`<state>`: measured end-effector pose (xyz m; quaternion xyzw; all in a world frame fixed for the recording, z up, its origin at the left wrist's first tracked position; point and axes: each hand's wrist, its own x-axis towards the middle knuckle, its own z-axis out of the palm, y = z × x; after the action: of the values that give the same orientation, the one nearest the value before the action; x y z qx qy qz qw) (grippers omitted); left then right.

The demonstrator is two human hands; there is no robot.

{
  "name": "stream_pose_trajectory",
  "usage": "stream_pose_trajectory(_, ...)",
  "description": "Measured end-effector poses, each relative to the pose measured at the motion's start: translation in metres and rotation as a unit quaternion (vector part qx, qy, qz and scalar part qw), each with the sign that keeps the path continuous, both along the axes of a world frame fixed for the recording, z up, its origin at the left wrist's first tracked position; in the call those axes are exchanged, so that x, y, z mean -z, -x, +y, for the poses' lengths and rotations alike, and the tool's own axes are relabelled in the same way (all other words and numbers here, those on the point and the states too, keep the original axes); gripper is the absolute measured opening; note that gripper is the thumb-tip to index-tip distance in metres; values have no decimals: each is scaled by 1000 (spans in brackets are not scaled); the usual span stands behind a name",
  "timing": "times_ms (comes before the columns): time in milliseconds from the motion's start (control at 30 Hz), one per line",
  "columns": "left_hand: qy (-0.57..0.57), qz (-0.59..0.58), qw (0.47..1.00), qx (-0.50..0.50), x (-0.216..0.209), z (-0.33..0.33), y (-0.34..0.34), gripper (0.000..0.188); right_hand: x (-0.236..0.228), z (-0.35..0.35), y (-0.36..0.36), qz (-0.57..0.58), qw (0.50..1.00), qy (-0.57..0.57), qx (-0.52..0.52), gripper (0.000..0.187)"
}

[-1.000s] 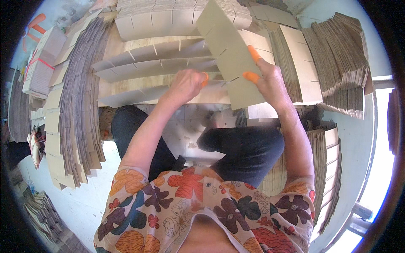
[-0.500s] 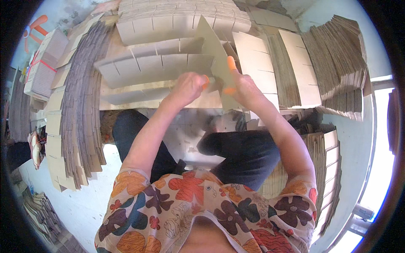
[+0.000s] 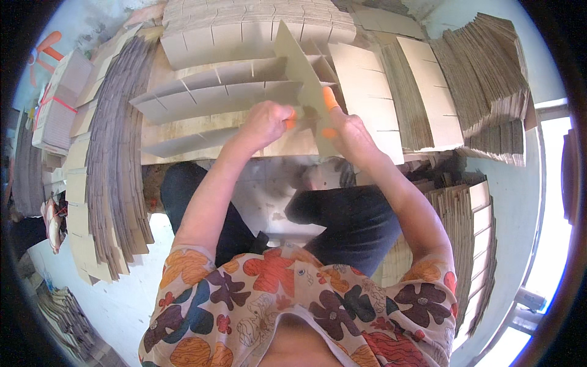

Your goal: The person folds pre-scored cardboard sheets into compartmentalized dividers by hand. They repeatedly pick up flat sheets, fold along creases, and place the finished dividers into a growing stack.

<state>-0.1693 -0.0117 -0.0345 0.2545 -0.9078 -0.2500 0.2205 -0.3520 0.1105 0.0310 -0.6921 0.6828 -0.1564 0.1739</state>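
My right hand (image 3: 354, 137), with orange covers on its thumb and a finger, grips the near end of a cardboard strip (image 3: 298, 61). That strip stands on edge, running away from me across several slotted cardboard strips (image 3: 244, 98) set crosswise on the table. Left of it, my left hand (image 3: 267, 124) is closed, an orange cover showing on a fingertip. What it pinches, if anything, is hidden. The front slotted strip (image 3: 189, 142) passes behind my left wrist. Some upright cells of joined cardboard (image 3: 321, 64) show just beyond the right-hand strip.
Stacked slotted cardboard strips (image 3: 244, 27) line the table's back. More stacks lie to the left (image 3: 116, 140) and right (image 3: 428, 92). A white bundle tied with red string (image 3: 61, 104) sits at far left. Below the table's wooden edge (image 3: 293, 147) are my legs.
The view has shifted slightly. My right hand and its strip have come a little lower and nearer the crosswise strips; my left hand stays closed in about the same place.
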Motion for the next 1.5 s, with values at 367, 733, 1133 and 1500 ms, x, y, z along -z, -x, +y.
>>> stream_pose_trajectory(367,144,-168,973,-64,-27,-118,26,15,2,1,8,-28,998,42,-41,78)
stream_pose_trajectory(733,110,-34,993,-6,-26,-85,22,20,27,6,5,-13,999,-18,40,82)
stream_pose_trajectory(1133,59,-98,992,45,-9,-73,13,25,14,3,12,-10,998,47,-49,58)
stream_pose_trajectory(1500,-31,-183,982,47,-12,-89,9,17,17,3,-8,-34,996,75,18,57)
